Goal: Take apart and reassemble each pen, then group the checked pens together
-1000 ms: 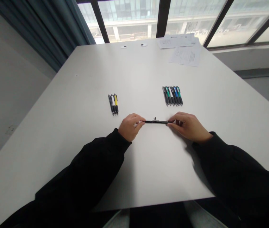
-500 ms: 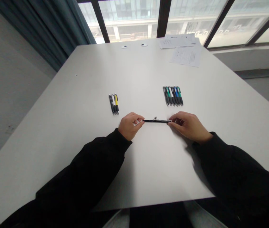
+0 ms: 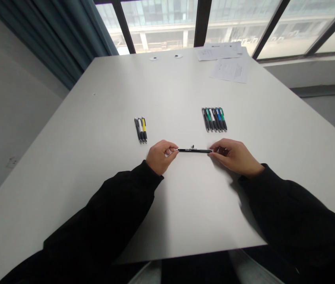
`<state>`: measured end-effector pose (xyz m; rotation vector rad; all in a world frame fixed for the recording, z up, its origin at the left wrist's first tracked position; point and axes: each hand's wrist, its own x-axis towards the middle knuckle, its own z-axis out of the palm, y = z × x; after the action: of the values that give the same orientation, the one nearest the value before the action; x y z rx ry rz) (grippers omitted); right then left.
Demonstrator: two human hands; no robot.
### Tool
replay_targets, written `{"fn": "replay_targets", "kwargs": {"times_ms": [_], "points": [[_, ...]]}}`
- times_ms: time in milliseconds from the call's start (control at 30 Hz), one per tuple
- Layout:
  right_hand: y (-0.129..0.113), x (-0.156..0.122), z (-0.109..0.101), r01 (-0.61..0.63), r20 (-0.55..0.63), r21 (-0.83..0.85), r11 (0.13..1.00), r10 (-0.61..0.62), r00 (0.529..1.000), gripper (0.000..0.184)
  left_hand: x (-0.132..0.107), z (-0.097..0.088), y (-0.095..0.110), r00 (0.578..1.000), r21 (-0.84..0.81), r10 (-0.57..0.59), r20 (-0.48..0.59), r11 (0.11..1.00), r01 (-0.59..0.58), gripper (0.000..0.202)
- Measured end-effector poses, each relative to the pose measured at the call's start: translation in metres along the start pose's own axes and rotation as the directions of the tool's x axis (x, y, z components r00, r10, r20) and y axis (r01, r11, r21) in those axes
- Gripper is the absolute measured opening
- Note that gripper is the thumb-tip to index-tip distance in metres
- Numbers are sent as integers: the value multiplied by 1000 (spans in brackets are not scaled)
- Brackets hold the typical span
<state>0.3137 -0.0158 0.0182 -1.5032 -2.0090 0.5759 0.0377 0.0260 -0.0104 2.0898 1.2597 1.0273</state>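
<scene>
A thin black pen [image 3: 194,150] lies crosswise just above the white table [image 3: 185,205], held at both ends. My left hand [image 3: 159,157] pinches its left tip with curled fingers. My right hand [image 3: 236,157] grips its right end between thumb and fingers. A tiny dark part [image 3: 193,146] rests on the table right behind the pen's middle. Three pens, one of them yellow [image 3: 141,129], lie side by side to the far left of my hands. A row of several pens in black, green, white and blue [image 3: 214,119] lies behind my right hand.
Printed paper sheets [image 3: 229,67] lie at the table's far right corner. Two small round discs [image 3: 165,57] sit near the far edge by the window. A blue curtain [image 3: 64,35] hangs at the left. The table's near edge runs just under my forearms.
Both hands stay on the pen's ends; my left fingers have shifted slightly at the tip. Nothing else has moved.
</scene>
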Motion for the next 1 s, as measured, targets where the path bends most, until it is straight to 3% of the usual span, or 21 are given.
{"fn": "replay_targets", "kwargs": {"times_ms": [1000], "points": [[0, 1, -1, -2, 18, -27, 1000, 3, 1000, 11, 1, -3, 5, 999, 9, 25, 45, 1000, -26, 7]]}}
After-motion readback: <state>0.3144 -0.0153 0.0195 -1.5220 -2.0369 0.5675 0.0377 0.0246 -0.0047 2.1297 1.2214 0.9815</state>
